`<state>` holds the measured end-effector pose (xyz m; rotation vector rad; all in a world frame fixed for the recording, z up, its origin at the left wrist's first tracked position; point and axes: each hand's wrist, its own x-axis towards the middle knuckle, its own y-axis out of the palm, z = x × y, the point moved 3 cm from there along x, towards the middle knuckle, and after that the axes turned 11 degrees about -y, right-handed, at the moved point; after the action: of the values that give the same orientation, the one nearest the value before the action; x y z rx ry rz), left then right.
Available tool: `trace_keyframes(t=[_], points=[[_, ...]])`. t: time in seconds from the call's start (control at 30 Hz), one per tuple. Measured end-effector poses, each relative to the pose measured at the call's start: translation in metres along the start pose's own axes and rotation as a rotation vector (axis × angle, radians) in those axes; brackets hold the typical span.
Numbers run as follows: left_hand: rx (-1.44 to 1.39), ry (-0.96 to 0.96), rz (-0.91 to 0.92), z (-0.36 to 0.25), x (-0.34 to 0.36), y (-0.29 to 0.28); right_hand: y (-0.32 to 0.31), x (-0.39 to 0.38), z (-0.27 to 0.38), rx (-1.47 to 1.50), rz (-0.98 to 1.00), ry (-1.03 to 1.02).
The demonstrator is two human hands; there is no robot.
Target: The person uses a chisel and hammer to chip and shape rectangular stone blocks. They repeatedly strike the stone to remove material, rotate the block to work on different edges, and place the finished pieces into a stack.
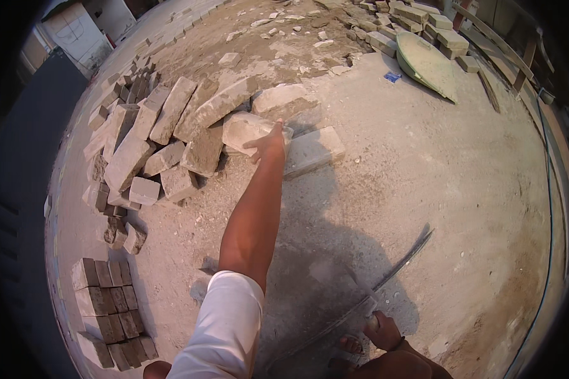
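My left arm, in a white sleeve, reaches forward to the near right edge of the brick pile. My left hand [270, 142] grips the near end of a dusty concrete block [239, 128], thumb to the left and fingers over its right side. Just right of it, another block [316, 151] lies flat on the ground. Low in the view, close to my foot [351, 344], my right hand [383, 331] is closed round the handle of a hand tool [371, 307]. The tool's far part is blurred, so its kind is unclear.
A heap of loose blocks [164, 120] spreads to the left. Below it stands a neat stack of blocks [101, 300]. A dark curved strip [401, 262] lies by my right hand. Far right are a shallow pan [423, 66], a blue wrapper [392, 77] and more blocks [446, 38].
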<state>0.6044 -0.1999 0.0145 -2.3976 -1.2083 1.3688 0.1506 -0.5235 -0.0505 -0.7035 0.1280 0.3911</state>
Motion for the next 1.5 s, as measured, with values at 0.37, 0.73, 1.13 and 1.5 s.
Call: trace_keyframes(t=[0.37, 0.73, 1.13, 1.5], points=[[0.348, 0.411, 0.477, 0.012, 0.041, -0.132, 0.002, 0.022, -0.024, 0.317, -0.147, 0.036], [1.93, 0.61, 0.414, 0.164, -0.102, -0.245, 0.031, 0.076, 0.058, 0.307, 0.026, -0.268], [0.419, 1.092, -0.118, 0.264, -0.056, -0.315, 0.075, 0.076, 0.117, 0.299, 0.54, 0.022], [-0.079, 0.821, -0.114, 0.292, -0.054, -0.328, 0.082, 0.067, 0.146, 0.124, 0.503, -0.359]])
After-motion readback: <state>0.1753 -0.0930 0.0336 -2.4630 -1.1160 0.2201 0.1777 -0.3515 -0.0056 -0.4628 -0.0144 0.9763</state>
